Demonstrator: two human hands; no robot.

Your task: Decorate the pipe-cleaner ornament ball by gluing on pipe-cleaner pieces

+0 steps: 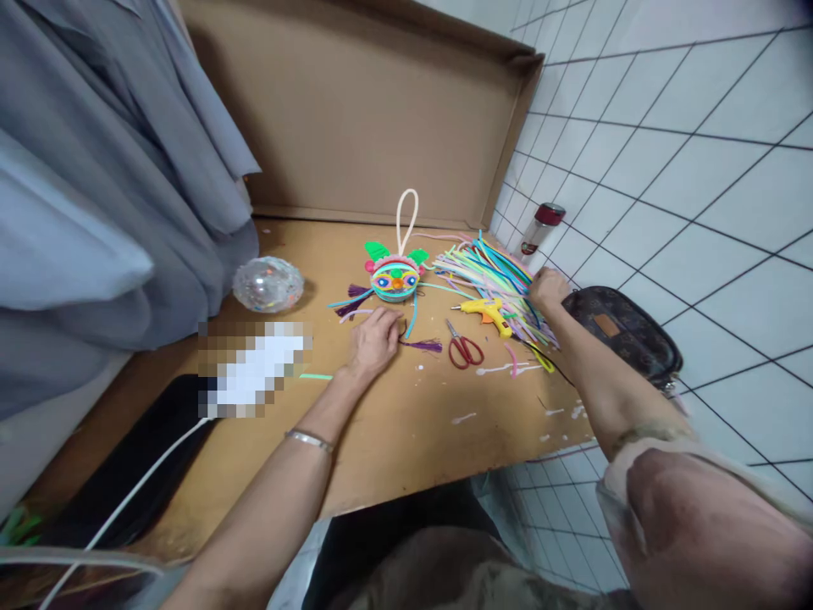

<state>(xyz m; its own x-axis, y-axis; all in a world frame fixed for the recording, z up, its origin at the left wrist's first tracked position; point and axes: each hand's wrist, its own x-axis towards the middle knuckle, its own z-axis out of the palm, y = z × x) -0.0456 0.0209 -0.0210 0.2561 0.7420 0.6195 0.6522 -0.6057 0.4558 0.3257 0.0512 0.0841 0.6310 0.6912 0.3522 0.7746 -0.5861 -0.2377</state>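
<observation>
A colourful lion-head ornament [395, 278] with green ears, a white loop handle [407, 222] and purple tassels [424, 346] sits in the middle of the table. Just in front of it rests my left hand [373, 343], its fingers drawn together by a tassel's cord; whatever they pinch is hidden. My right hand [547, 291] reaches to the right end of a loose heap of coloured pipe cleaners [479, 264]. Its fingers look curled closed there, and what is inside them does not show. Between the hands lie a yellow hot glue gun [488, 313] and red-handled scissors [466, 347].
A clear plastic ball [268, 284] stands at the left near a grey curtain [120, 161]. A bottle with a red lid [541, 230] and a dark patterned bag [626, 335] line the tiled wall. Behind rises a cardboard panel [356, 110]. A white cable [136, 500] crosses the lower left.
</observation>
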